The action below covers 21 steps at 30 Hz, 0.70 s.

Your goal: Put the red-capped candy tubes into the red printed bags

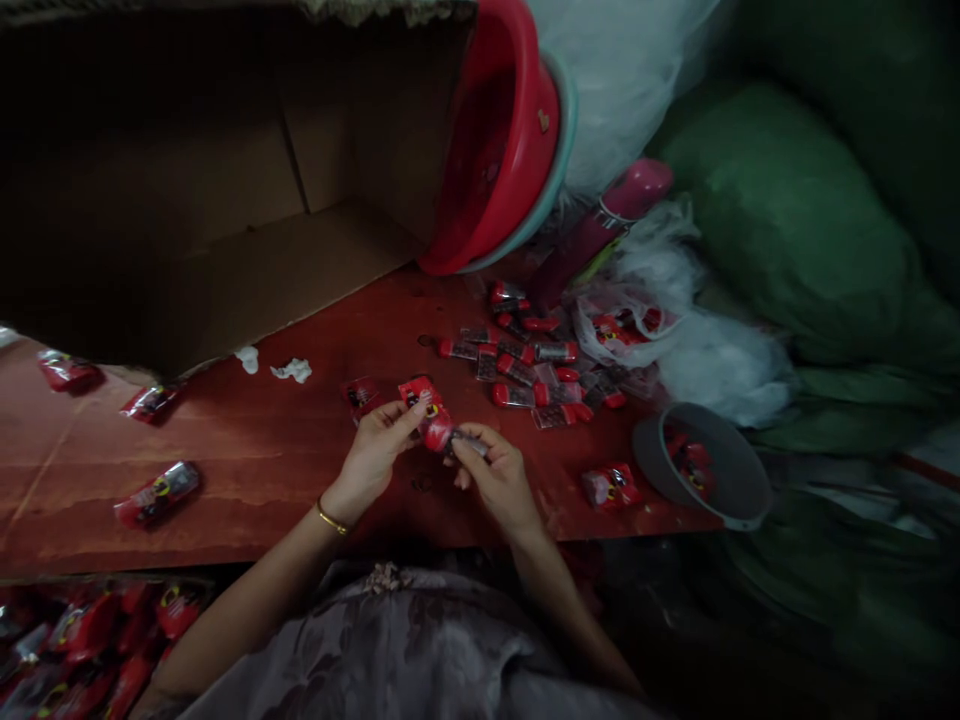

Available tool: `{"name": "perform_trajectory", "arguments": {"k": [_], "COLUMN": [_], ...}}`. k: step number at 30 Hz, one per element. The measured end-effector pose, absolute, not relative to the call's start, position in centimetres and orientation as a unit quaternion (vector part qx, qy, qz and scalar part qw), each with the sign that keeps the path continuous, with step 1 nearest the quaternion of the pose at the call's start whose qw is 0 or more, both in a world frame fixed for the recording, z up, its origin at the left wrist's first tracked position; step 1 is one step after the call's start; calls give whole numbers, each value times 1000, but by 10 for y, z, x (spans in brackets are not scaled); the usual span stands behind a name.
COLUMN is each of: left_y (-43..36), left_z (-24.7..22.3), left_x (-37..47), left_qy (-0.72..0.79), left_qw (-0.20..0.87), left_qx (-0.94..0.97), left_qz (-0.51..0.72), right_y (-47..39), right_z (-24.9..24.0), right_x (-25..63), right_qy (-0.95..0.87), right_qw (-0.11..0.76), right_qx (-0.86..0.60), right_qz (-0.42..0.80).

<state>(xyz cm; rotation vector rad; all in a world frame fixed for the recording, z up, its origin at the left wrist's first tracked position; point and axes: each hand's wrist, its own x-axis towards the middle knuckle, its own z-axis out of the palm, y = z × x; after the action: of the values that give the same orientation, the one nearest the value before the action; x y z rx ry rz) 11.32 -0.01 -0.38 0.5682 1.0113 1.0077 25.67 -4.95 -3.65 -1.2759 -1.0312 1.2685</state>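
My left hand (379, 445), with a gold bangle on the wrist, pinches a small red printed packet (433, 402) between thumb and fingers. My right hand (496, 478) is closed on a small clear-and-dark tube (471, 444), whose red end meets the lower part of the packet. Whether the tube sits inside the packet or only touches it, I cannot tell. Another red packet (361, 396) lies on the red table (285, 480) just beyond my left hand. Past my right hand lies a loose pile of red-capped clear tubes (517, 370).
A large open cardboard box (300, 260) stands at the back left, beside a red basin (525, 130). A pink flask (600, 220) leans behind the pile. At right is a grey bowl (651, 462) holding red pieces. Several filled red packets (86, 625) fill the lower left.
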Motion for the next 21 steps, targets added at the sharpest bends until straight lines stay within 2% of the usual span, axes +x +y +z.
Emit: {"name": "perform_trajectory", "arguments": {"k": [9, 15, 21], "left_y": [-3, -10, -8], "left_z": [-13, -16, -20], "left_x": [130, 144, 144], "left_qy": [440, 450, 451], "left_qw": [701, 705, 700], "left_qx": [257, 174, 189], "left_qz": [499, 520, 520], "right_y": [-45, -46, -42], "right_z": [-35, -48, -43], "right_x": [242, 235, 239], "right_qy": [-447, -402, -395], "right_qw": [544, 575, 584], "right_qx": [-585, -597, -589], "right_qz": [402, 389, 395]}}
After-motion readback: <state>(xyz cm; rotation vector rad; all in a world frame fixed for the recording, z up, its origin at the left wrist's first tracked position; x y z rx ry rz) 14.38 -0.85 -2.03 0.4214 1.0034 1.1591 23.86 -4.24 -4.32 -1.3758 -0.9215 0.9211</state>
